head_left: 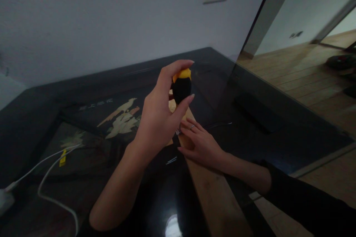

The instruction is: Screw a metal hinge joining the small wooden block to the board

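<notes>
Dark lacquered worktop (83, 148) carries a wooden plank (211, 185), pinned flat by the spread right hand (200, 144), while the left hand (158, 118) is wrapped tight around a yellow-and-black screwdriver handle (182, 85), best kept upright over the small screw (178, 132).

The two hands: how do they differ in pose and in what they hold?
The left hand is raised and wraps a black and yellow tool handle; the right hand lies low and flat on the wooden plank. The right arm has a dark sleeve; the left is bare. Both are over the dark table.
</notes>
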A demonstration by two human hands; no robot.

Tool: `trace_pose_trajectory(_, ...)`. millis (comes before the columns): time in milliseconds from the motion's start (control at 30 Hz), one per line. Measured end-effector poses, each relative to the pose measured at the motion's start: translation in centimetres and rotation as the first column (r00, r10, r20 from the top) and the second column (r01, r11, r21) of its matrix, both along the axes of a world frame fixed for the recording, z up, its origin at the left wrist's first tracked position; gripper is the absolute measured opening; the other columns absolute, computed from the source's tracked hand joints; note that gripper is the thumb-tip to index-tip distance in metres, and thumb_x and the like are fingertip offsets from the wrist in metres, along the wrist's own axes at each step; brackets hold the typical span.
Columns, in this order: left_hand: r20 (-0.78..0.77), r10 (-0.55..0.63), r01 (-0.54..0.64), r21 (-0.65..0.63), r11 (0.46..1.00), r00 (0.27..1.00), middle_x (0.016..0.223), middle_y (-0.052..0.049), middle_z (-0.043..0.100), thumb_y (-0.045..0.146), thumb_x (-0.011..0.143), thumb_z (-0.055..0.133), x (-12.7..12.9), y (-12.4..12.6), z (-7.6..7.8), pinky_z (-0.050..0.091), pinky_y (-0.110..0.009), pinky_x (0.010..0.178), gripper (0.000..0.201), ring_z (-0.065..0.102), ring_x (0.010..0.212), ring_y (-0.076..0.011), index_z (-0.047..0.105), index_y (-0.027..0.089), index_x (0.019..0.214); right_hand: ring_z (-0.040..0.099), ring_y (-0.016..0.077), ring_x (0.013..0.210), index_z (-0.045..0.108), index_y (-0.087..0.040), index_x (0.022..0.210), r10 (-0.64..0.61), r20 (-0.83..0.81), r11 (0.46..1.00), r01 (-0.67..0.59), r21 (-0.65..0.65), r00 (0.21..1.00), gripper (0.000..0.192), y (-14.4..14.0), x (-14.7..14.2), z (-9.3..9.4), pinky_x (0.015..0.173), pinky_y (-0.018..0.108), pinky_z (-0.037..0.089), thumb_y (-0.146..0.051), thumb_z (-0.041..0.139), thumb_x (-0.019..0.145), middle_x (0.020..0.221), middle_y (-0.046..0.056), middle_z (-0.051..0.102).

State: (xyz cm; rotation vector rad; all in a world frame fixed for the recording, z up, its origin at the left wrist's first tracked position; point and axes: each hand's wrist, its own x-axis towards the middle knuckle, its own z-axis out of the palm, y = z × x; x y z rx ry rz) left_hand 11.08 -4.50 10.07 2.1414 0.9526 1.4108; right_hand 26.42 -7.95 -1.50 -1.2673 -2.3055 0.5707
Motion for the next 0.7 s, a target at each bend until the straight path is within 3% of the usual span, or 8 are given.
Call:
trace_pose_trajectory(167, -0.113, -0.053, 0.056, 0.029, 0.998, 0.992, 0.139, -0.006, 0.050, 0.010, 0.084, 0.063, -0.9, 0.4, 0.4, 0.060, -0.032, 0.086, 0.061, 0.055, 0.126, -0.0256, 0.048, 0.030, 0.139, 0.030, 0.0307, 0.148, 0.055, -0.014, 0.141, -0.003, -0.030, 1.000, 0.003, -0.005, 1.000, 0.064, 0.1, 0.0, -0.4, 0.120, 0.050, 0.032, -0.038, 0.066, 0.083, 0.152, 0.014, 0.047)
trace_pose_trajectory(267, -0.183, -0.079, 0.092, 0.065, 0.994, 0.980, 0.138, -0.006, 0.051, 0.013, 0.085, 0.064, -1.0, 0.5, 0.6, 0.060, -0.031, 0.085, 0.062, 0.057, 0.123, -0.0245, 0.046, 0.029, 0.142, 0.030, 0.0308, 0.148, 0.056, -0.012, 0.139, -0.001, -0.027, 1.000, 0.001, -0.002, 1.000, 0.063, 0.1, 0.0, -0.5, 0.121, 0.048, 0.031, -0.039, 0.067, 0.083, 0.153, 0.015, 0.046)
trace_pose_trajectory(433, -0.147, 0.126, -0.096, 0.197, 0.976, 0.981, 0.128, -0.005, 0.062, 0.022, 0.084, 0.071, 0.2, 0.0, 0.2, 0.058, -0.040, 0.092, 0.048, 0.061, 0.120, -0.0268, 0.055, 0.029, 0.129, 0.032, 0.0302, 0.147, 0.056, -0.014, 0.139, -0.011, -0.030, 1.000, 0.011, 0.006, 0.999, 0.064, 0.1, -0.1, -0.6, 0.121, 0.049, 0.030, -0.037, 0.070, 0.081, 0.152, 0.014, 0.046)
trace_pose_trajectory(700, -0.166, 0.049, -0.027, 0.130, 0.991, 0.985, 0.132, -0.008, 0.058, 0.016, 0.089, 0.060, -0.5, 0.0, 0.3, 0.060, -0.038, 0.090, 0.048, 0.062, 0.117, -0.0251, 0.051, 0.029, 0.135, 0.031, 0.0298, 0.148, 0.055, -0.013, 0.141, -0.013, -0.026, 1.000, 0.013, 0.014, 1.000, 0.066, 0.1, 0.0, -0.7, 0.120, 0.047, 0.032, -0.037, 0.070, 0.082, 0.152, 0.013, 0.047)
